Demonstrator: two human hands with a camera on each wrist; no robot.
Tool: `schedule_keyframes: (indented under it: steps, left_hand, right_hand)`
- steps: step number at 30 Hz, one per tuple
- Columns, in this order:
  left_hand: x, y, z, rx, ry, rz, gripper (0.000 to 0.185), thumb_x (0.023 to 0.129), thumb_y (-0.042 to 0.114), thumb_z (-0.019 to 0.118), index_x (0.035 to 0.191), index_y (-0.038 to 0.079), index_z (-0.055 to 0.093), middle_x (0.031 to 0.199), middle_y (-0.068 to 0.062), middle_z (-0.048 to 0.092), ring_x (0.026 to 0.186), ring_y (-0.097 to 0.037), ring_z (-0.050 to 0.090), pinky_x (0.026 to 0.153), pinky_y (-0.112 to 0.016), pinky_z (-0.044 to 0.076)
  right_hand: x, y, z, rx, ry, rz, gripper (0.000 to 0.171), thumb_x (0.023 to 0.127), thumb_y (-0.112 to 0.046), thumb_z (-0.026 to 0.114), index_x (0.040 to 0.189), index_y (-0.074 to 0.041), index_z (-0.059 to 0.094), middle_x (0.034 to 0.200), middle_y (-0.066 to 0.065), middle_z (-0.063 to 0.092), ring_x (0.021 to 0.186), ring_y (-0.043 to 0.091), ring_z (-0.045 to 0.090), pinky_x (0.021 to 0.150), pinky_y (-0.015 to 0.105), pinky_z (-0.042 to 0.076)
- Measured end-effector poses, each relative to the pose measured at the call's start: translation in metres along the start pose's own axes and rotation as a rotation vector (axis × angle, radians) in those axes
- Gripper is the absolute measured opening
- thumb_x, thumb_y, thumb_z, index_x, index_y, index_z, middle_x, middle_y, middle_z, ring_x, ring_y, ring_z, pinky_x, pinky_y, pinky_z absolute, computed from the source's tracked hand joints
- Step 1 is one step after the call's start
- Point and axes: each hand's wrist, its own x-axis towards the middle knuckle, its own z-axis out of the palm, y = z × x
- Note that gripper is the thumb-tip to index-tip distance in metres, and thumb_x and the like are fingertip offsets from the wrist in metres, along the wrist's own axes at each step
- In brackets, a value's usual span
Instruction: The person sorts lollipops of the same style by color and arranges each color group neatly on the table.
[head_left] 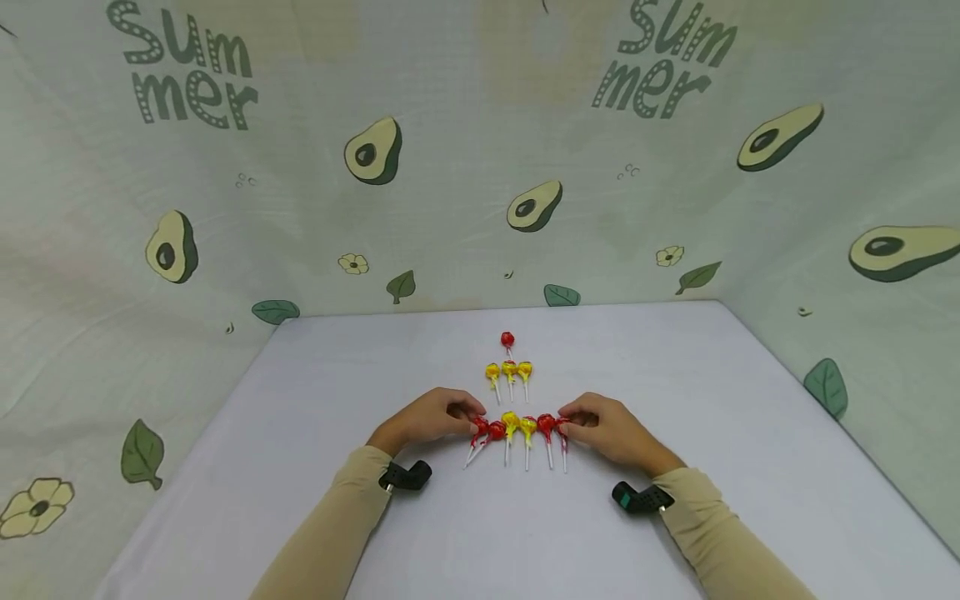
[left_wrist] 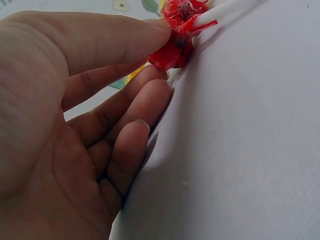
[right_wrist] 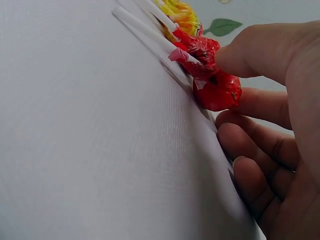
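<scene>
Six lollipops [head_left: 528, 426] lie in a row on the white tabletop [head_left: 622, 358] in my head view, sticks toward the person: two red at the left end, two yellow in the middle, two red at the right. I see the left hand [head_left: 435, 413] pinching the head of the leftmost red lollipop [head_left: 481, 426], and the right hand [head_left: 611, 427] pinching the rightmost red lollipop [head_left: 563, 426] likewise. Beyond the row I have three yellow lollipops [head_left: 509, 370] side by side, and past the middle one a single red lollipop [head_left: 507, 339], its stick reaching down to that yellow head. Each hand comes from a beige sleeve [head_left: 330, 517], and a pale cloth [head_left: 450, 258] printed with avocados and leaves hangs behind. On my left wrist view, the thumb presses the crinkled red wrapper [left_wrist: 172, 52]; the smaller fingers curl by the tabletop, and a white stick [left_wrist: 225, 11] points to the upper right. On my right wrist view, thumb and index finger take the outer red head [right_wrist: 217, 94] between them, another red one touching it and a yellow lollipop [right_wrist: 184, 17] next along.
</scene>
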Motion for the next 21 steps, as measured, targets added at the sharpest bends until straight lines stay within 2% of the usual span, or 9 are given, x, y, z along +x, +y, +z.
schedule_keyframes:
  steps: [6,12,21]
  left_hand:
    - [-0.0023,-0.0018,0.0016,0.019,0.021,-0.012,0.021,0.090,0.023,0.077,0.110,0.020,0.073,0.100,0.007,0.066,0.090,-0.017,0.057,0.082,-0.035,0.047]
    - [-0.0034,-0.0028,0.0028,0.042,0.034,-0.025,0.021,0.089,0.027,0.078,0.109,0.022,0.074,0.100,0.008,0.066,0.091,-0.017,0.056,0.082,-0.036,0.047]
    - [-0.0029,-0.0026,0.0006,0.035,0.023,0.003,0.020,0.089,0.025,0.077,0.108,0.023,0.074,0.099,0.009,0.067,0.089,-0.016,0.058,0.082,-0.035,0.047]
  right_hand:
    - [0.0018,0.0007,-0.0005,-0.005,-0.016,-0.042,0.015,0.091,-0.026,0.075,0.104,-0.020,0.071,0.096,-0.009,0.061,0.086,0.011,0.057,0.074,0.027,0.048]
    - [0.0015,0.0013,-0.0015,-0.004,-0.006,-0.021,0.012,0.091,-0.028,0.075,0.101,-0.022,0.071,0.095,-0.009,0.062,0.085,0.012,0.056,0.072,0.027,0.047]
    - [0.0001,0.0048,-0.0048,0.100,0.013,0.013,0.013,0.092,-0.023,0.073,0.104,-0.017,0.071,0.094,-0.006,0.067,0.086,0.014,0.062,0.077,0.029,0.050]
